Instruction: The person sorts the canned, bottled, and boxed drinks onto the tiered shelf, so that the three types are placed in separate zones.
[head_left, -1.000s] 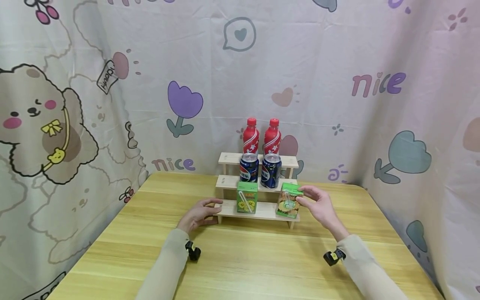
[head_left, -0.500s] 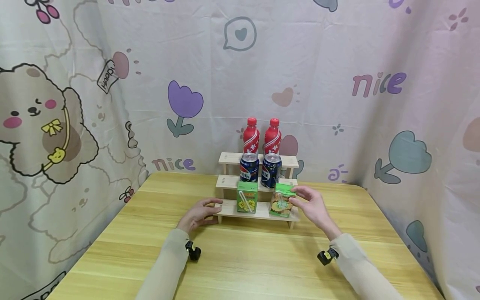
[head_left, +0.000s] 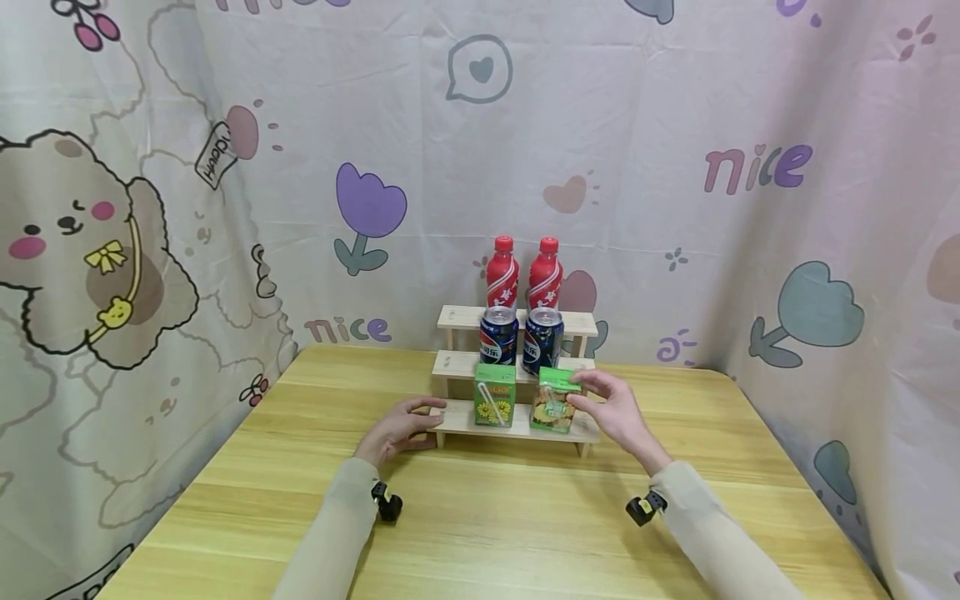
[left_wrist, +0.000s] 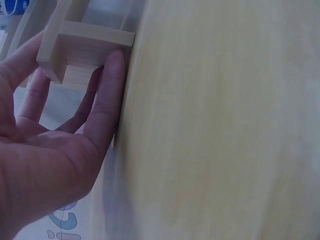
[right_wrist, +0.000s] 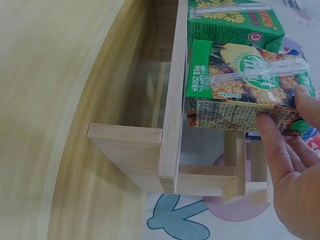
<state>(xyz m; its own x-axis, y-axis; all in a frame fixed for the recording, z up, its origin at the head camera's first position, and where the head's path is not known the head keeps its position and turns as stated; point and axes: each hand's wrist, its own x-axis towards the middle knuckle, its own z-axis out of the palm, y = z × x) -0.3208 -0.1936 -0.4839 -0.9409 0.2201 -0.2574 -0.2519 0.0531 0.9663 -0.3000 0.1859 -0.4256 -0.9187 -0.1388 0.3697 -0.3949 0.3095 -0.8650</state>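
My right hand (head_left: 613, 410) pinches the upper right side of a green juice box (head_left: 552, 402) with a pineapple picture. In the right wrist view, its thumb lies on the front near the top and a finger presses the side. The box stands on the lowest step of a three-tier wooden display rack (head_left: 457, 417). To its left, a small space away, is another green drink carton (head_left: 494, 396) with yellow flowers. My left hand (head_left: 401, 429) grips the left end of that lowest step; in the left wrist view its fingers (left_wrist: 115, 65) lie around the rack's end (left_wrist: 95, 37).
Two dark blue cola cans (head_left: 498, 337) stand on the middle step, and two red bottles (head_left: 502, 275) on the top one. The rack is on a wooden table (head_left: 480, 517), with a patterned curtain (head_left: 630, 108) behind and at both sides.
My right hand has slid the pineapple juice box leftward along the lowest step, closer to the flowered carton, and the box now faces more to the front. The left hand has stayed in place.
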